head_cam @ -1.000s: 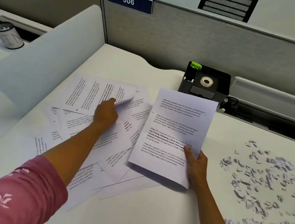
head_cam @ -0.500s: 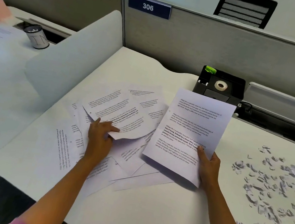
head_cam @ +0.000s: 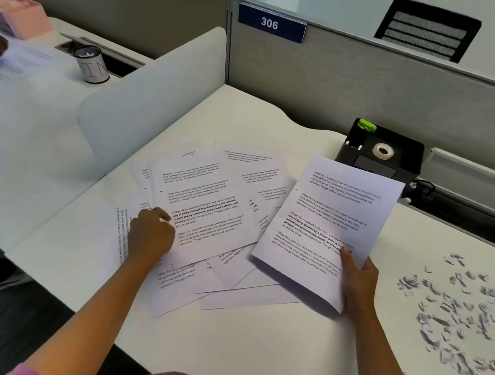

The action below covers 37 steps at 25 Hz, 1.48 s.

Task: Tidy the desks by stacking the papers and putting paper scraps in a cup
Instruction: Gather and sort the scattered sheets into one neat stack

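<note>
Change: your left hand (head_cam: 150, 234) has dragged one printed sheet (head_cam: 206, 209) off the far pile toward you.
Grips: left pinches that sheet's edge; right hand (head_cam: 356, 277) clamps the gathered stack (head_cam: 329, 225).
Remaining: loose papers (head_cam: 234, 271) and scraps (head_cam: 464, 318) lie on the bench (head_cam: 244, 345); cup (head_cam: 92, 65) sits on the neighbouring bench.
Meaning: stacking is underway, with the scraps untouched.

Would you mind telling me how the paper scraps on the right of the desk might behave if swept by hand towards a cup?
The paper scraps look tiny and thin, so probably very light and apt to scatter. They lie spread widely, so likely needing several sweeps. Some curl up, so may catch rather than slide.
</note>
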Each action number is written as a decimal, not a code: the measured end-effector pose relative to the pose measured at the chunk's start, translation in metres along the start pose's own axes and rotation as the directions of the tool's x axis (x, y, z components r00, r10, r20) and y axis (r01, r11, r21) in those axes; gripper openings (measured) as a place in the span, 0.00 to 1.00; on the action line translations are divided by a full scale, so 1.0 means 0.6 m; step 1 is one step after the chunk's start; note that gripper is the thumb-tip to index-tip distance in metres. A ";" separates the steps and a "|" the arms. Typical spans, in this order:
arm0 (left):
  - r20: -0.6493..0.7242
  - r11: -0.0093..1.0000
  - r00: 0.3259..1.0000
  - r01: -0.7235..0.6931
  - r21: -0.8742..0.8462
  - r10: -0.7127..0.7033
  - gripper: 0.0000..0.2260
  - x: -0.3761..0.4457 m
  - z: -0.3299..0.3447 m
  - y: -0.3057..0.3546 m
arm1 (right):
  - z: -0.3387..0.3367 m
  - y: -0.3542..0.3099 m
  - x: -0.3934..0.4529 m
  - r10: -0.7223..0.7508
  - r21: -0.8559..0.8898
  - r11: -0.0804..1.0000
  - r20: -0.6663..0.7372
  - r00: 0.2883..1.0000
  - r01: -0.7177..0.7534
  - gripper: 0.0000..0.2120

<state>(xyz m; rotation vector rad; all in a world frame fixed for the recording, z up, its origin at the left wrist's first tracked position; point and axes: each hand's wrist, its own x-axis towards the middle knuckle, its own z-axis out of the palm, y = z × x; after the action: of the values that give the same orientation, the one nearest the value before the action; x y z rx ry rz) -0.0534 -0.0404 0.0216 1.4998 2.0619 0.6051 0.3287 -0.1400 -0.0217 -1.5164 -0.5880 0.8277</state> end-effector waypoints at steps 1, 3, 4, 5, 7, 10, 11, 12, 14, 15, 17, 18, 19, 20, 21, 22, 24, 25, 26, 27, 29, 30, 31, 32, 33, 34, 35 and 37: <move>0.006 0.991 0.992 0.127 0.046 -0.127 0.17 0.005 0.002 0.010 | -0.001 0.002 0.001 0.003 -0.005 1.000 0.001 1.000 -0.003 0.10; 0.033 0.952 0.955 0.290 0.095 -0.294 0.41 0.011 0.005 0.025 | -0.002 0.003 0.002 0.010 -0.022 1.000 0.009 1.000 -0.010 0.12; 0.030 0.947 0.951 0.305 0.099 -0.309 0.47 0.013 0.006 0.031 | -0.002 0.004 0.003 0.010 -0.032 0.999 0.013 1.000 -0.009 0.13; 0.030 0.948 0.951 0.304 0.093 -0.308 0.49 0.016 0.007 0.035 | -0.002 0.005 0.004 0.009 -0.040 0.999 0.014 1.000 -0.008 0.13; 0.019 0.953 0.954 0.297 0.062 -0.298 0.49 0.022 0.009 0.036 | -0.001 0.004 0.004 0.005 -0.047 0.999 0.012 1.000 -0.004 0.13; -0.012 0.953 0.953 0.302 -0.028 -0.302 0.45 0.026 0.013 0.036 | -0.001 0.002 0.003 -0.007 -0.047 0.999 0.021 1.000 0.008 0.11; -0.011 0.951 0.952 0.306 -0.049 -0.307 0.44 0.025 0.013 0.038 | -0.001 0.003 0.003 -0.008 -0.048 0.999 0.026 1.000 0.009 0.11; -0.006 0.946 0.948 0.318 -0.059 -0.318 0.43 0.026 0.013 0.037 | -0.001 0.003 0.004 -0.008 -0.049 0.999 0.028 1.000 0.009 0.11; 0.017 0.938 0.940 0.342 -0.059 -0.342 0.40 0.031 0.014 0.035 | -0.002 0.004 0.004 -0.007 -0.049 0.999 0.030 1.000 0.008 0.12; 0.035 0.938 0.939 0.342 -0.045 -0.341 0.37 0.032 0.014 0.034 | -0.002 0.004 0.005 -0.003 -0.051 0.999 0.028 1.000 0.004 0.12; 0.046 0.946 0.945 0.325 -0.001 -0.325 0.33 0.036 0.013 0.032 | -0.003 0.004 0.005 -0.003 -0.054 0.999 0.030 1.000 0.004 0.12; 0.040 0.947 0.947 0.318 0.049 -0.320 0.33 0.037 0.014 0.031 | -0.003 0.003 0.004 -0.007 -0.055 0.998 0.034 0.999 0.009 0.12; 0.026 0.944 0.948 0.312 0.105 -0.317 0.34 0.036 0.014 0.035 | -0.003 0.004 0.004 -0.006 -0.055 0.998 0.034 0.999 0.008 0.13; 0.006 0.940 0.948 0.314 0.130 -0.318 0.34 0.035 0.016 0.038 | -0.003 0.004 0.005 -0.007 -0.055 0.998 0.036 0.999 0.009 0.13; -0.007 0.938 0.946 0.323 0.124 -0.325 0.34 0.032 0.018 0.044 | -0.003 0.005 0.005 -0.007 -0.055 0.998 0.037 0.999 0.009 0.14; -0.008 0.938 0.943 0.333 0.095 -0.334 0.33 0.031 0.020 0.048 | -0.004 0.005 0.005 -0.010 -0.054 0.998 0.038 0.999 0.012 0.14; 0.005 0.940 0.940 0.342 0.020 -0.342 0.32 0.031 0.024 0.055 | -0.003 0.004 0.004 -0.012 -0.054 0.998 0.037 0.999 0.014 0.13; 0.013 0.939 0.939 0.343 0.000 -0.343 0.31 0.031 0.025 0.056 | -0.003 0.003 0.003 -0.013 -0.051 0.999 0.036 0.999 0.015 0.12; 0.020 0.940 0.940 0.340 -0.011 -0.339 0.31 0.033 0.026 0.055 | -0.003 0.002 0.003 -0.018 -0.046 0.999 0.038 0.999 0.020 0.10; 0.022 0.946 0.946 0.324 -0.022 -0.324 0.30 0.034 0.026 0.055 | -0.002 0.000 0.002 -0.021 -0.045 0.999 0.041 0.999 0.022 0.09; 0.013 0.962 0.964 0.265 -0.058 -0.265 0.26 0.036 0.030 0.052 | -0.002 -0.001 0.001 -0.017 -0.045 0.999 0.036 0.999 0.019 0.09; 0.008 0.969 0.971 0.240 -0.059 -0.240 0.24 0.036 0.032 0.050 | -0.002 0.000 0.002 -0.014 -0.044 0.999 0.034 0.999 0.015 0.09; 0.005 0.973 0.974 0.227 -0.028 -0.227 0.23 0.036 0.033 0.049 | -0.001 -0.002 0.001 -0.008 -0.040 0.999 0.033 0.999 0.010 0.09; 0.002 0.973 0.973 0.229 0.029 -0.229 0.24 0.036 0.032 0.050 | 0.000 -0.002 0.001 -0.007 -0.038 0.999 0.035 0.999 0.008 0.08; -0.003 0.964 0.968 0.251 0.087 -0.252 0.26 0.035 0.029 0.053 | 0.001 -0.004 0.000 -0.005 -0.038 0.999 0.034 0.999 0.007 0.08; -0.004 0.952 0.958 0.286 0.110 -0.287 0.29 0.037 0.026 0.057 | 0.000 -0.003 0.000 -0.009 -0.040 0.999 0.033 0.999 0.010 0.08; 0.000 0.940 0.945 0.324 0.103 -0.326 0.32 0.037 0.023 0.062 | 0.000 -0.004 0.000 -0.009 -0.041 0.999 0.032 0.999 0.010 0.08; 0.012 0.923 0.925 0.379 0.064 -0.381 0.37 0.039 0.016 0.071 | 0.000 -0.006 -0.003 -0.012 -0.044 0.999 0.035 0.999 0.014 0.07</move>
<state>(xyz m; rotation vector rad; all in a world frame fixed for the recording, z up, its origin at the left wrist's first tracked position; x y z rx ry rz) -0.0223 -0.0055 0.0372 1.0825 2.2864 0.3721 0.3278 -0.1407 -0.0178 -1.5391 -0.6449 0.8374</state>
